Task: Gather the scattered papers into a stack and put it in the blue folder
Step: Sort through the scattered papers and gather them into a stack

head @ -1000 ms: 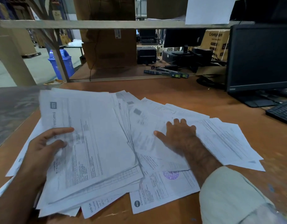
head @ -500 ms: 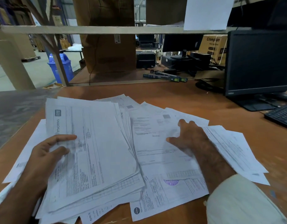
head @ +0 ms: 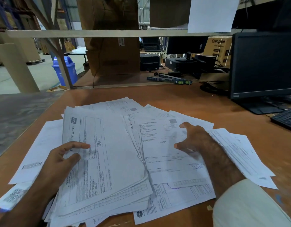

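- A partial stack [head: 105, 161] is gripped at its left edge by the left hand [head: 59, 163], thumb on top.
- Loose papers [head: 171, 161] lie fanned on the desk [head: 190, 99] under the right hand [head: 195, 140], fingers spread, nothing gripped.
- Sheets are best swept leftward, then edges squared.
- No blue folder is visible.

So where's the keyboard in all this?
The keyboard sits at the far right edge of the head view, on the wooden desk just below the dark monitor and beyond the spread papers.
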Action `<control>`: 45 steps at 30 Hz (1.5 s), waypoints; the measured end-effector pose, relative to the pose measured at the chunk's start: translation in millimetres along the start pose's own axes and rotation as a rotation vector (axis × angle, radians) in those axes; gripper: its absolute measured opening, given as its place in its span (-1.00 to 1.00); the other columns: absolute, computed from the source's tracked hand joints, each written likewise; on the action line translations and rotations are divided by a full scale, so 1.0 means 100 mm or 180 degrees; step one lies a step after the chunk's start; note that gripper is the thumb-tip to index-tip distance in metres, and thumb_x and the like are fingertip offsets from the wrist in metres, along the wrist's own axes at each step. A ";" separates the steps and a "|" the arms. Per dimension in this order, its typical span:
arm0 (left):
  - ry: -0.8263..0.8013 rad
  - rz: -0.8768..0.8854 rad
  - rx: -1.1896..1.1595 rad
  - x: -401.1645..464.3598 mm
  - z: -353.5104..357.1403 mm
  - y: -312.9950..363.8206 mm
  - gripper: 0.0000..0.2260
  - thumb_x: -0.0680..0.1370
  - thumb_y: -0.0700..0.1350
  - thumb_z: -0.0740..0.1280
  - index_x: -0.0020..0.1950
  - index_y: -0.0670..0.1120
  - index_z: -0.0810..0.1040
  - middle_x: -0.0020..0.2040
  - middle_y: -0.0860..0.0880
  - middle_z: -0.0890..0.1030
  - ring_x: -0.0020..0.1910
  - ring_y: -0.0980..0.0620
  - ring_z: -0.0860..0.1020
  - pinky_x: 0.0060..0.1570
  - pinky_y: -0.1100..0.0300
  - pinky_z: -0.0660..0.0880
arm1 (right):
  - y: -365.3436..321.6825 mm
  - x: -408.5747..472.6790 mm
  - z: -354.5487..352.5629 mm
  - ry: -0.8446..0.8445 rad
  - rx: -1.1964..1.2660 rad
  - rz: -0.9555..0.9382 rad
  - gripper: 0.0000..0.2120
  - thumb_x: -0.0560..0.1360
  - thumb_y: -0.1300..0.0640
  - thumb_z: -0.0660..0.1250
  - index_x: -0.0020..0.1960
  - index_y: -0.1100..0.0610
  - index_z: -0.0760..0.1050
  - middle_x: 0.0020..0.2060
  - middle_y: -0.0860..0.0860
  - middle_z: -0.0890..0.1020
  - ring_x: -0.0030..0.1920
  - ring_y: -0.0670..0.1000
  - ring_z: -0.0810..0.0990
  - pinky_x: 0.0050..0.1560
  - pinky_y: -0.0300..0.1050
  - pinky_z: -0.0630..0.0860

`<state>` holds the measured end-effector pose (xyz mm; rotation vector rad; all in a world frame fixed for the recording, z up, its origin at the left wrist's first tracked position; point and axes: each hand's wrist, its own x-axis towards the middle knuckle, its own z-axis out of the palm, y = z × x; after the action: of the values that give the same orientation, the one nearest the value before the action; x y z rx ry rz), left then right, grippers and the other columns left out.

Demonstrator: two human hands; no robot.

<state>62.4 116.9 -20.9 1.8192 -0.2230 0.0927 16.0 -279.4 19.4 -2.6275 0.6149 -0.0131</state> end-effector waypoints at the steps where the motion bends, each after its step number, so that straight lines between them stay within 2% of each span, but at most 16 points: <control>1: 0.0013 0.0028 0.0011 -0.01 0.01 -0.01 -0.59 0.58 -0.45 0.26 -0.05 0.02 0.74 0.33 -0.02 0.60 0.25 -0.12 0.60 0.07 -0.06 0.61 | 0.00 0.00 0.00 -0.0002 0.0053 -0.0011 -0.20 0.32 -0.09 0.60 0.46 -0.08 0.31 0.31 0.12 0.52 0.21 0.17 0.55 0.16 0.01 0.57; 5: 0.0090 0.0117 0.0144 -0.05 0.10 -0.03 -0.57 0.57 -0.45 0.27 -0.08 0.06 0.74 0.23 0.12 0.65 0.31 -0.05 0.55 0.28 -0.16 0.52 | -0.01 -0.02 0.02 0.0134 -0.0275 0.0060 -0.19 0.31 -0.17 0.58 0.45 -0.06 0.30 0.27 0.08 0.56 0.21 0.18 0.56 0.18 0.06 0.59; 9: 0.0098 0.0180 0.0236 -0.13 0.15 -0.02 -0.57 0.56 -0.44 0.29 -0.11 0.09 0.73 0.06 0.38 0.65 0.25 0.23 0.51 0.35 -0.15 0.45 | 0.00 -0.06 0.02 0.0389 -0.0438 0.0213 -0.12 0.28 -0.27 0.57 0.46 -0.02 0.28 0.25 0.13 0.53 0.21 0.21 0.56 0.17 0.10 0.60; 12: 0.0097 0.0184 0.0187 -0.17 0.16 -0.03 -0.58 0.56 -0.45 0.28 -0.11 0.06 0.73 0.13 0.22 0.68 0.30 0.08 0.53 0.36 -0.17 0.45 | 0.00 -0.12 0.00 0.0482 -0.0370 0.0152 -0.15 0.31 -0.23 0.58 0.45 0.02 0.30 0.24 0.15 0.56 0.20 0.20 0.57 0.18 0.07 0.57; 15: 0.0084 0.0166 -0.0008 -0.16 0.16 0.02 -0.65 0.58 -0.46 0.26 -0.10 -0.07 0.73 0.23 0.13 0.62 0.34 -0.04 0.50 0.19 -0.02 0.51 | -0.02 -0.17 -0.01 0.0468 -0.0203 0.0119 -0.19 0.33 -0.14 0.60 0.45 0.04 0.31 0.23 0.14 0.60 0.18 0.19 0.60 0.19 0.07 0.60; 17: 0.0044 0.0146 -0.0142 -0.17 0.15 0.04 -0.67 0.58 -0.46 0.25 -0.07 -0.11 0.72 0.23 0.21 0.60 0.31 -0.02 0.51 0.09 0.07 0.52 | -0.01 -0.17 -0.01 0.0368 0.0088 0.0072 -0.19 0.33 -0.02 0.60 0.47 -0.01 0.31 0.25 0.11 0.60 0.14 0.16 0.62 0.14 0.02 0.62; 20: -0.0016 0.0113 -0.0289 -0.17 0.13 0.05 -0.62 0.57 -0.47 0.25 -0.07 -0.06 0.73 0.13 0.34 0.63 0.24 0.15 0.54 0.09 0.09 0.54 | -0.01 -0.19 -0.10 -0.0154 0.1117 -0.0261 -0.30 0.39 0.23 0.55 0.43 -0.14 0.42 0.30 -0.01 0.56 0.01 0.00 0.67 -0.06 -0.21 0.63; 22: -0.0043 0.0065 -0.0332 -0.15 0.12 0.06 -0.60 0.57 -0.48 0.25 -0.03 -0.03 0.74 0.16 0.32 0.61 0.22 0.19 0.54 0.13 0.09 0.54 | -0.07 -0.28 -0.22 -0.0458 0.1109 -0.0671 -0.43 0.46 0.29 0.50 0.36 -0.15 0.53 0.30 -0.09 0.56 0.03 -0.09 0.65 -0.14 -0.35 0.55; 25: -0.0122 0.0071 -0.0304 -0.12 0.09 0.01 -0.55 0.56 -0.46 0.26 0.07 0.05 0.75 0.29 0.21 0.59 0.32 0.09 0.53 0.26 0.00 0.53 | -0.31 -0.42 -0.50 -0.0214 0.0182 -0.1186 -0.59 0.52 0.20 0.48 0.32 -0.11 0.60 0.33 -0.17 0.57 0.27 -0.13 0.54 0.08 -0.33 0.42; 27: -0.0162 0.0059 -0.0407 -0.11 0.08 -0.01 -0.51 0.56 -0.45 0.27 0.11 0.11 0.74 0.35 0.16 0.58 0.36 0.06 0.52 0.31 -0.06 0.51 | -0.47 -0.59 -0.73 0.0072 0.0001 -0.1551 -0.58 0.55 0.14 0.45 0.36 -0.14 0.56 0.32 -0.26 0.55 0.27 -0.23 0.49 0.22 -0.26 0.40; 29: -0.0200 0.0037 -0.0576 -0.12 0.08 0.01 -0.48 0.56 -0.45 0.27 0.16 0.16 0.72 0.37 0.16 0.57 0.36 0.05 0.53 0.30 -0.08 0.54 | -0.58 -0.83 -0.94 0.0237 0.0707 -0.1826 -0.59 0.55 0.13 0.45 0.34 -0.18 0.57 0.29 -0.31 0.56 0.25 -0.29 0.51 0.27 -0.21 0.46; 32: -0.0255 0.0106 -0.0603 -0.12 0.10 0.03 -0.47 0.57 -0.44 0.30 0.24 0.18 0.68 0.39 0.20 0.53 0.40 0.04 0.50 0.37 -0.11 0.49 | -0.55 -1.05 -1.03 0.0270 0.2743 -0.1903 -0.59 0.53 0.27 0.43 0.31 -0.06 0.62 0.19 -0.19 0.68 0.15 -0.14 0.67 0.07 -0.16 0.64; 35: -0.0202 0.0283 -0.0461 -0.15 0.11 0.09 -0.53 0.61 -0.35 0.33 0.35 0.17 0.58 0.47 0.19 0.44 0.47 0.10 0.39 0.38 0.19 0.41 | -0.43 -0.88 -0.72 -0.0054 0.3670 -0.1643 -0.51 0.50 0.39 0.40 0.37 0.05 0.56 0.20 -0.10 0.69 0.19 0.02 0.68 0.03 -0.12 0.66; 37: -0.0116 0.0395 -0.0349 -0.16 0.12 0.14 -0.63 0.65 -0.12 0.34 0.41 0.21 0.51 0.49 0.22 0.39 0.48 0.20 0.33 0.25 0.46 0.34 | -0.37 -0.72 -0.33 -0.0452 0.3055 -0.1430 -0.45 0.46 0.34 0.49 0.39 0.00 0.53 0.25 -0.11 0.66 0.22 -0.01 0.66 0.06 -0.18 0.64; 41: -0.0047 0.0454 -0.0306 -0.17 0.10 0.13 -0.57 0.65 0.30 0.13 0.52 0.31 0.35 0.54 0.33 0.32 0.51 0.32 0.27 0.50 0.18 0.21 | -0.38 -0.50 0.22 -0.0548 0.1245 -0.1255 -0.32 0.40 0.01 0.61 0.46 -0.10 0.46 0.38 -0.23 0.49 0.27 -0.25 0.50 0.19 -0.41 0.40; 45: -0.0122 0.0524 -0.0166 -0.16 0.07 0.10 -0.41 0.55 0.45 0.06 0.56 0.33 0.27 0.56 0.40 0.24 0.54 0.36 0.19 0.50 0.20 0.15 | -0.58 -0.40 0.25 -0.0674 0.1229 -0.1304 -0.26 0.35 -0.09 0.63 0.47 -0.15 0.44 0.40 -0.27 0.45 0.32 -0.23 0.42 0.30 -0.27 0.32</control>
<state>43.8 109.6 -15.7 1.7499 -0.3988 0.1663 6.8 -205.7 24.4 -2.2905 -0.0080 0.0199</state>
